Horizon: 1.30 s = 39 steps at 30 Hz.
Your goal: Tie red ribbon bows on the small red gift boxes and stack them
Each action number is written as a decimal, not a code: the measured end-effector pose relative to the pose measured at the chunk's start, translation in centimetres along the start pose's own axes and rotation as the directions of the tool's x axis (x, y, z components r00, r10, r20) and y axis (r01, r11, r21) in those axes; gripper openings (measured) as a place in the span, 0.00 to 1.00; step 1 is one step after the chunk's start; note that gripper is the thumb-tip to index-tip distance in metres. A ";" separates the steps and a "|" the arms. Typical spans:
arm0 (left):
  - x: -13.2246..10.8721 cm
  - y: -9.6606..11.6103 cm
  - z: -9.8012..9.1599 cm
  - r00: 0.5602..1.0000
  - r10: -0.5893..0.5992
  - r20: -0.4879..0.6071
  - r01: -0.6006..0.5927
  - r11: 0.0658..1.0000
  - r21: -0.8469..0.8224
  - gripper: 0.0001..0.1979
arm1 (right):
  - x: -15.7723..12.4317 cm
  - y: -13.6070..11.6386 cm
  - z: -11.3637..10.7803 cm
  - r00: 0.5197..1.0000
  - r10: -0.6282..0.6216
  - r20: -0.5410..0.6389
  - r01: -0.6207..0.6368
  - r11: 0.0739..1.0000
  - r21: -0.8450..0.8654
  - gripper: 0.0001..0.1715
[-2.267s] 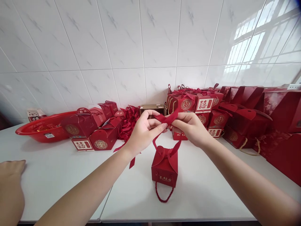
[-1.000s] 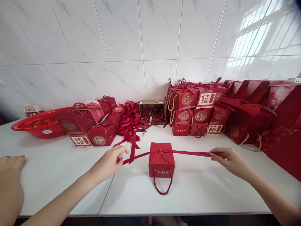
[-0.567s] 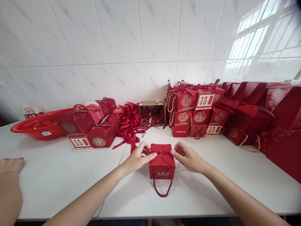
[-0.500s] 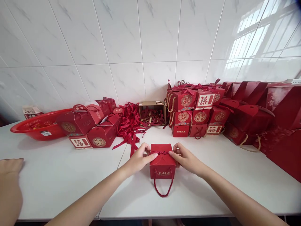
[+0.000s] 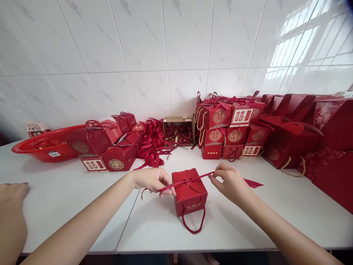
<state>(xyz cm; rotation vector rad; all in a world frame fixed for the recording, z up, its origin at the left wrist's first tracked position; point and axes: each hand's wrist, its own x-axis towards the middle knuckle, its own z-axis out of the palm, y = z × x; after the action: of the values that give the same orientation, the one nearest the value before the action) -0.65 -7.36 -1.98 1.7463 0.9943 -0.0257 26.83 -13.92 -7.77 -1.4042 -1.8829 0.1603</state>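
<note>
A small red gift box (image 5: 190,189) stands on the white table, slightly turned, its rope handle (image 5: 194,232) lying toward me. A dark red ribbon (image 5: 199,177) crosses its lid through the holes, with a knot or crossing at the middle. At the box's left, my left hand (image 5: 154,181) is closed on one ribbon end. On the other side my right hand (image 5: 224,180) pinches the opposite end, whose tail sticks out past the wrist. Between both hands the ribbon is taut.
Red gift boxes (image 5: 118,158) and a red basin (image 5: 49,147) stand at the left. Behind lie loose ribbons (image 5: 151,141) and an open carton (image 5: 179,119) of ribbon pieces. Stacked boxes (image 5: 234,134) and larger red bags (image 5: 331,125) fill the right. Another person's hand (image 5: 13,191) rests at far left.
My hands have moved apart, drawing the ribbon out tight to both sides. The box has turned a little on the table.
</note>
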 end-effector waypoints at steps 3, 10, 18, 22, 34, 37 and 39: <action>0.1 1.3 1.6 0.995 0.088 -0.054 -0.093 0.992 -0.085 0.18 | 0.7 -0.9 0.8 0.980 0.007 -0.201 0.022 0.990 0.139 0.14; 0.9 2.0 7.5 0.710 0.366 -0.602 -0.341 0.926 0.161 0.12 | 1.4 -4.1 1.6 0.983 0.068 0.172 -0.151 0.830 0.536 0.12; 1.5 -0.2 8.6 0.550 0.650 -0.525 -0.351 0.750 0.560 0.17 | 2.0 -4.9 1.7 0.942 0.045 0.332 -0.184 0.898 0.401 0.08; 0.7 0.4 6.9 0.701 0.614 -0.363 -0.418 0.766 0.488 0.13 | 2.4 -5.0 1.1 0.930 -0.048 0.365 -0.057 0.961 0.272 0.12; 0.7 2.1 4.9 0.843 0.484 -0.235 -0.418 0.864 0.280 0.06 | 3.6 -5.2 0.0 0.838 -0.173 0.517 0.034 0.963 0.267 0.05; 0.6 2.5 5.1 0.838 0.495 -0.230 -0.396 0.842 0.367 0.05 | 3.9 -5.4 -0.2 0.815 -0.184 0.550 0.039 0.963 0.265 0.04; 0.6 2.8 5.2 0.822 0.517 -0.241 -0.380 0.812 0.443 0.03 | 4.1 -5.5 -0.5 0.799 -0.175 0.575 0.042 0.971 0.237 0.05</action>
<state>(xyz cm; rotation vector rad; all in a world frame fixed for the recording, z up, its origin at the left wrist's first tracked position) 3.73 -11.36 -2.34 2.3762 0.8219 0.4515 22.53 -12.68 -2.60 -1.1664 -2.3581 0.8072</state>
